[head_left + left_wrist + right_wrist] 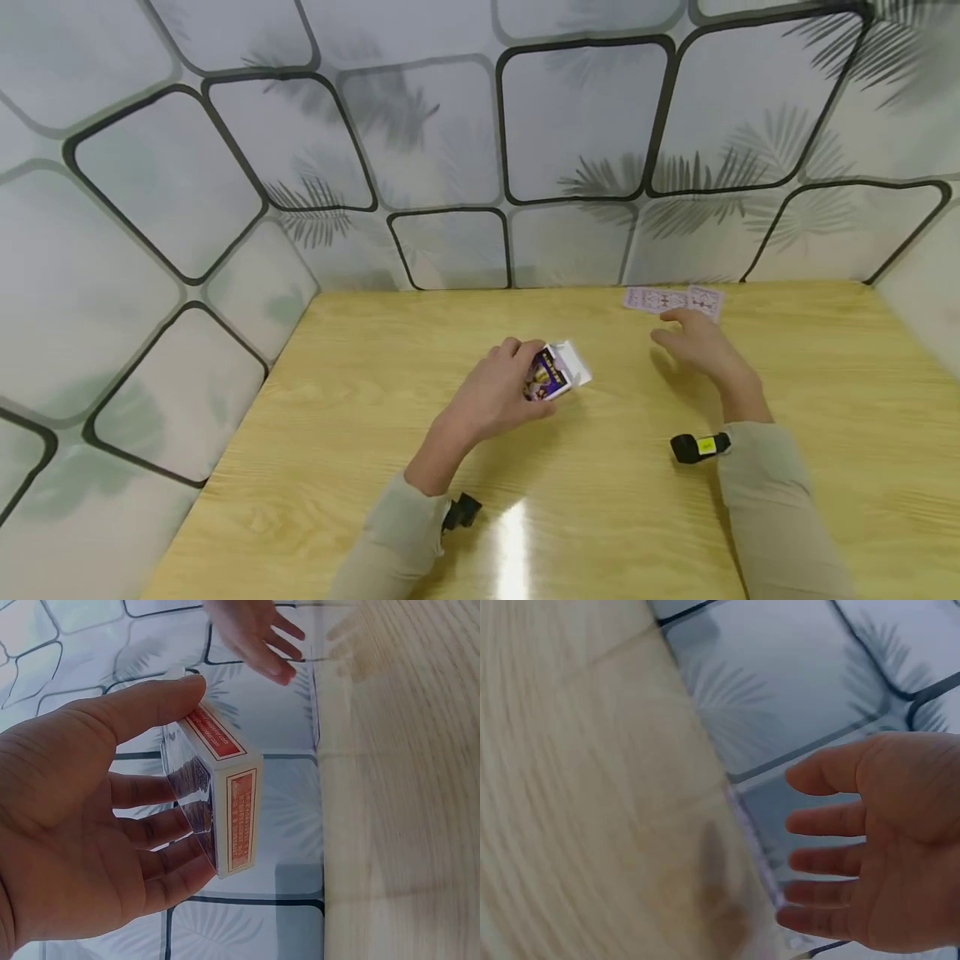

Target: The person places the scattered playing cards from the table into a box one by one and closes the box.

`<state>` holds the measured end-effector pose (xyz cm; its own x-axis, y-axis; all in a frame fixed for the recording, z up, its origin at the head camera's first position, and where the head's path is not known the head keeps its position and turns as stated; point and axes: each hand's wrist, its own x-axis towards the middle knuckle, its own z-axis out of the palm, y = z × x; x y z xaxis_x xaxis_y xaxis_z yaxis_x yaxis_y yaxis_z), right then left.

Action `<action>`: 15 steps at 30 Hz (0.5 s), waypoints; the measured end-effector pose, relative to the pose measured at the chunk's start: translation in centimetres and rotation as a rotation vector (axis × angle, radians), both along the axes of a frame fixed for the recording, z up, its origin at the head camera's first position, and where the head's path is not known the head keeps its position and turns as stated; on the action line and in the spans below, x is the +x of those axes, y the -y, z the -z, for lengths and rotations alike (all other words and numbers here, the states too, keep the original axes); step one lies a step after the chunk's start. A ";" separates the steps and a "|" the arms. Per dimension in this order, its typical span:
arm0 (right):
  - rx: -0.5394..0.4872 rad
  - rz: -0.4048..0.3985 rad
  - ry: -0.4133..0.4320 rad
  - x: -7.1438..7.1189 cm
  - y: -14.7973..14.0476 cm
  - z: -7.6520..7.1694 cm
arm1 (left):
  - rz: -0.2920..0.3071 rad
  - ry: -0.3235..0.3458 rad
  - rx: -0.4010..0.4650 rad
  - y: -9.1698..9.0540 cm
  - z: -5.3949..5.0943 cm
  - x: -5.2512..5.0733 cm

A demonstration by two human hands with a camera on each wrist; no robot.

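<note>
My left hand [491, 392] grips a small playing card box [550, 372] between thumb and fingers, above the middle of the table. The box is dark purple with a picture on its face, and its white flap [574, 363] stands open at the right end. In the left wrist view, red printed panels show on the white edges of the box [241, 817]. My right hand [701, 346] hovers with its fingers apart, holding nothing in the right wrist view. Just beyond its fingertips, purple-and-white patterned playing cards [654, 299] lie on the table, partly overlapping.
The light wood table [360, 400] runs up to a wall covering [570, 242] with dark rounded frames and leaf prints. Another such wall [150, 333] borders its left side. The cards lie close to the table's back edge.
</note>
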<state>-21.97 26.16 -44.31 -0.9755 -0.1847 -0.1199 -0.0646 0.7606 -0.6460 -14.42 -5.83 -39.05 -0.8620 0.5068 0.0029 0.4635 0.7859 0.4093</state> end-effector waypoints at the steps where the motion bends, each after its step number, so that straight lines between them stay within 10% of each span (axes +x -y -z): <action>1: 0.028 0.008 0.003 -0.4 -0.2 0.6 | -0.004 0.005 0.005 0.0 0.0 0.2; 7: 0.243 -0.020 0.074 -2.7 -0.8 2.5 | -0.045 0.023 0.042 0.2 0.0 0.8; 15: 0.334 -0.351 -0.029 -2.4 0.7 0.4 | -0.043 0.001 0.027 0.6 -0.4 0.5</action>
<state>-24.41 25.42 -44.71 -0.8647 -0.4596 -0.2025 -0.3691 0.8550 -0.3644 -13.94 -6.39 -38.67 -0.8829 0.4693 0.0149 0.4291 0.7936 0.4313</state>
